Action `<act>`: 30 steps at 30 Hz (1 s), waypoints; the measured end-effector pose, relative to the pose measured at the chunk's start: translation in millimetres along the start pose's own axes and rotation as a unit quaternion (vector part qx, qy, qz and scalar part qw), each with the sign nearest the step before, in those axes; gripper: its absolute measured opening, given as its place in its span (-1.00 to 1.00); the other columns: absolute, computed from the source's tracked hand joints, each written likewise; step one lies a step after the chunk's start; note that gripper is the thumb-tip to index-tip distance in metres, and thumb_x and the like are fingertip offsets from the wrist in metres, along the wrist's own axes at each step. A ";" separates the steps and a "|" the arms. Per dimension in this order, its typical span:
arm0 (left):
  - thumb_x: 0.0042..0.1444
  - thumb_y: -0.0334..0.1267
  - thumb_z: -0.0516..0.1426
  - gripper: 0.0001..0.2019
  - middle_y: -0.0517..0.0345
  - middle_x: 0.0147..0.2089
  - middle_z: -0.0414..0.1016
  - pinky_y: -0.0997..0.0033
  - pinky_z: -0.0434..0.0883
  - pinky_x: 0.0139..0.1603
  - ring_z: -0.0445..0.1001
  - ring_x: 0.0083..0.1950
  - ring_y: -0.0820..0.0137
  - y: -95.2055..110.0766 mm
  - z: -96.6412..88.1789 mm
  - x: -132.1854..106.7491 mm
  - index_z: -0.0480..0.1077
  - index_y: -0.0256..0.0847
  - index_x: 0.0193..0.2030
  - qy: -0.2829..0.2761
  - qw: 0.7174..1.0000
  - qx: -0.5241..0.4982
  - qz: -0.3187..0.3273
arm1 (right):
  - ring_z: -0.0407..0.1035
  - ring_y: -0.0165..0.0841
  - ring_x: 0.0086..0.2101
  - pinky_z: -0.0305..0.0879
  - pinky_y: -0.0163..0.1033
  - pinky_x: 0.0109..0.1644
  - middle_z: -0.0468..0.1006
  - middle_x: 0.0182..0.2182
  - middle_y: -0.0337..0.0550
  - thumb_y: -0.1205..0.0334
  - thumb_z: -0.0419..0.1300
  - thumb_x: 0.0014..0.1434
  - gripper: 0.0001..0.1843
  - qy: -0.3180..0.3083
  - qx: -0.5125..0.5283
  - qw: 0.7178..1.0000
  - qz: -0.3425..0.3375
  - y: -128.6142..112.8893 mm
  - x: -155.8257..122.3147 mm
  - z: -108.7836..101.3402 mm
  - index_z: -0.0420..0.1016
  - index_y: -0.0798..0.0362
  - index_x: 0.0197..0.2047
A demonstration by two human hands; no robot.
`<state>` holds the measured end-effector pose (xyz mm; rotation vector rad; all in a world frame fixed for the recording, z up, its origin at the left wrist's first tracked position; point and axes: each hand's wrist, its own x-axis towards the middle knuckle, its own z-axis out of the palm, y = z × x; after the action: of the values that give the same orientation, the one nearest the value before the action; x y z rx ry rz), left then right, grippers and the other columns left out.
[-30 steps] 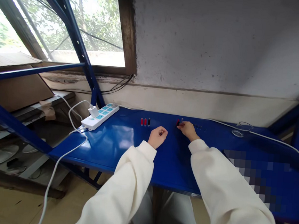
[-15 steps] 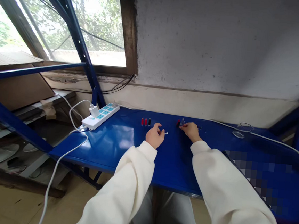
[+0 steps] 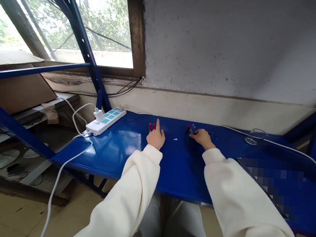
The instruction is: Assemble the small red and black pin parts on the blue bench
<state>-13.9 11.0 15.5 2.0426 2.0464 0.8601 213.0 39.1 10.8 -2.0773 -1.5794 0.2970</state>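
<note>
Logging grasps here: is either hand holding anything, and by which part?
Left hand holds nothing; it points, open, beside the red pieces. Right hand is at the small pieces; whether it grips one cannot be told.

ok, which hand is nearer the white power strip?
Left. The left hand is just right of the power strip on the blue table, by the small red pieces; the right hand is farther right, beyond the left one.

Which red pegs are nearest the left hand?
The two small red pegs beside the left hand's outstretched finger; the lone red peg stands by the right hand.
</note>
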 end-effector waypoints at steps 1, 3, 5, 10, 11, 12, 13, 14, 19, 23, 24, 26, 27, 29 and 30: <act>0.16 -0.17 -0.13 -0.45 -0.15 -0.26 0.46 0.25 0.29 -0.25 0.44 -0.21 0.13 -0.7 1.5 0.7 -0.14 -0.16 0.29 -0.001 1.000 -0.002 0.000 | 0.42 -0.17 -0.36 0.20 -0.25 -0.40 0.51 -0.45 0.06 0.11 0.26 -0.15 -0.68 -0.015 -0.031 0.999 0.014 -4.0 -5.0 -4.2 0.47 0.19 -0.36; 0.16 -0.18 -0.14 -0.50 -0.18 -0.21 0.44 0.24 0.29 -0.25 0.43 -0.19 0.11 -2.4 4.4 2.4 -0.03 -0.17 0.26 0.008 1.000 -0.009 0.007 | 0.42 -0.14 -0.33 0.19 -0.23 -0.39 0.51 -0.40 0.09 0.06 0.21 -0.08 -0.66 -0.004 -0.066 0.998 0.018 -14.9 -18.1 -13.1 0.47 0.18 -0.32; 0.17 -0.22 -0.15 -0.55 -0.19 -0.13 0.41 0.26 0.29 -0.25 0.42 -0.16 0.12 -4.4 6.5 4.0 0.06 -0.16 0.22 0.026 0.999 -0.023 0.015 | 0.41 -0.16 -0.34 0.18 -0.23 -0.39 0.52 -0.41 0.05 0.03 0.15 -0.04 -0.68 0.012 -0.052 0.998 -0.018 -28.2 -33.7 -19.9 0.46 0.13 -0.34; 0.13 -0.37 -0.10 -0.71 -0.09 -0.19 0.43 0.32 0.28 -0.25 0.43 -0.21 0.23 -8.8 8.3 6.8 0.31 -0.18 -0.06 0.041 0.993 -0.103 0.026 | 0.39 -0.30 -0.40 0.16 -0.28 -0.39 0.51 -0.42 -0.09 0.04 0.05 0.06 -0.72 0.065 0.066 0.989 -0.118 -54.4 -68.3 -12.9 0.44 0.05 -0.40; 0.11 -0.38 -0.08 -0.75 -0.05 -0.26 0.44 0.34 0.28 -0.26 0.43 -0.25 0.26 -9.1 8.7 7.2 0.34 -0.18 -0.12 0.042 0.990 -0.135 0.026 | 0.38 -0.32 -0.40 0.16 -0.29 -0.39 0.51 -0.42 -0.11 0.04 0.03 0.07 -0.73 0.072 0.087 0.985 -0.130 -57.0 -72.7 -8.0 0.42 0.04 -0.39; 0.11 -0.38 -0.06 -0.78 0.00 -0.32 0.45 0.37 0.28 -0.27 0.43 -0.29 0.30 -9.0 9.1 7.5 0.34 -0.19 -0.16 0.043 0.983 -0.177 0.024 | 0.37 -0.33 -0.41 0.16 -0.29 -0.39 0.50 -0.42 -0.12 0.04 0.01 0.08 -0.73 0.075 0.102 0.983 -0.133 -58.8 -76.1 -2.9 0.41 0.04 -0.39; 0.10 -0.37 -0.04 -0.81 0.05 -0.39 0.44 0.40 0.28 -0.29 0.42 -0.34 0.36 -8.3 9.6 7.6 0.34 -0.20 -0.19 0.039 0.972 -0.229 0.022 | 0.36 -0.33 -0.42 0.15 -0.30 -0.41 0.50 -0.42 -0.13 0.03 0.00 0.09 -0.72 0.069 0.112 0.982 -0.136 -59.8 -78.5 2.1 0.39 0.04 -0.37; 0.10 -0.36 -0.03 -0.84 0.10 -0.44 0.42 0.44 0.28 -0.34 0.40 -0.42 0.41 -7.2 10.2 7.4 0.34 -0.21 -0.22 0.030 0.956 -0.291 0.019 | 0.35 -0.33 -0.43 0.14 -0.30 -0.41 0.49 -0.42 -0.12 0.01 -0.02 0.10 -0.71 0.066 0.120 0.981 -0.135 -60.2 -80.1 6.5 0.37 0.04 -0.37; 0.07 -0.26 0.03 -0.83 0.20 -0.49 0.37 0.57 0.13 -0.64 0.27 -0.65 0.59 4.1 9.8 -1.2 0.29 -0.28 -0.22 -0.130 0.809 -0.572 -0.009 | 0.32 -0.33 -0.47 0.11 -0.30 -0.42 0.46 -0.49 -0.13 -0.09 -0.18 0.17 -0.58 0.057 0.158 0.981 -0.099 -59.4 -83.4 16.4 0.30 0.03 -0.37; -0.01 -0.20 0.11 -0.75 0.21 -0.50 0.37 0.59 0.08 -0.68 0.30 -0.64 0.58 10.1 9.0 -10.0 0.29 -0.30 -0.22 -0.202 0.739 -0.643 -0.001 | 0.29 -0.35 -0.52 0.09 -0.31 -0.42 0.42 -0.57 -0.16 -0.12 -0.25 0.18 -0.50 0.066 0.189 0.973 -0.114 -59.5 -86.3 16.6 0.25 0.02 -0.51; -0.02 -0.19 0.12 -0.74 0.21 -0.49 0.37 0.59 0.08 -0.68 0.30 -0.64 0.58 10.3 9.6 -11.1 0.29 -0.30 -0.21 -0.205 0.732 -0.649 -0.001 | 0.28 -0.36 -0.52 0.09 -0.31 -0.42 0.42 -0.57 -0.17 -0.12 -0.25 0.18 -0.50 0.077 0.196 0.970 -0.121 -59.4 -86.9 16.8 0.24 0.02 -0.53; -0.03 -0.18 0.13 -0.71 0.20 -0.48 0.38 0.59 0.08 -0.68 0.31 -0.64 0.58 9.6 11.5 -11.9 0.29 -0.30 -0.20 -0.205 0.725 -0.657 -0.002 | 0.27 -0.37 -0.53 0.08 -0.32 -0.42 0.42 -0.57 -0.17 -0.12 -0.23 0.17 -0.50 0.098 0.204 0.965 -0.133 -58.8 -87.6 17.7 0.24 0.03 -0.54; -0.03 -0.17 0.14 -0.71 0.20 -0.47 0.38 0.58 0.09 -0.68 0.31 -0.64 0.58 8.9 12.5 -11.8 0.29 -0.30 -0.19 -0.205 0.724 -0.658 -0.003 | 0.27 -0.38 -0.53 0.08 -0.32 -0.42 0.41 -0.58 -0.17 -0.12 -0.22 0.17 -0.51 0.105 0.204 0.964 -0.137 -58.4 -87.7 18.2 0.24 0.03 -0.54; -0.03 -0.18 0.13 -0.70 0.19 -0.46 0.39 0.58 0.09 -0.67 0.32 -0.63 0.58 7.9 13.7 -11.3 0.29 -0.30 -0.18 -0.202 0.726 -0.657 -0.005 | 0.25 -0.38 -0.55 0.06 -0.33 -0.45 0.39 -0.60 -0.19 -0.11 -0.22 0.18 -0.51 0.113 0.192 0.964 -0.145 -57.4 -87.9 19.1 0.26 0.03 -0.52; -0.03 -0.18 0.13 -0.71 0.19 -0.46 0.39 0.58 0.09 -0.67 0.32 -0.64 0.58 7.6 13.7 -11.2 0.29 -0.30 -0.18 -0.200 0.728 -0.655 -0.007 | 0.25 -0.39 -0.56 0.05 -0.33 -0.46 0.38 -0.62 -0.20 -0.10 -0.22 0.18 -0.52 0.115 0.181 0.965 -0.151 -57.0 -88.0 19.3 0.27 0.03 -0.51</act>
<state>0.1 3.9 4.4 1.1551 0.6856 1.1822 130.2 -28.0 12.6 -1.5133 -1.5394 0.2073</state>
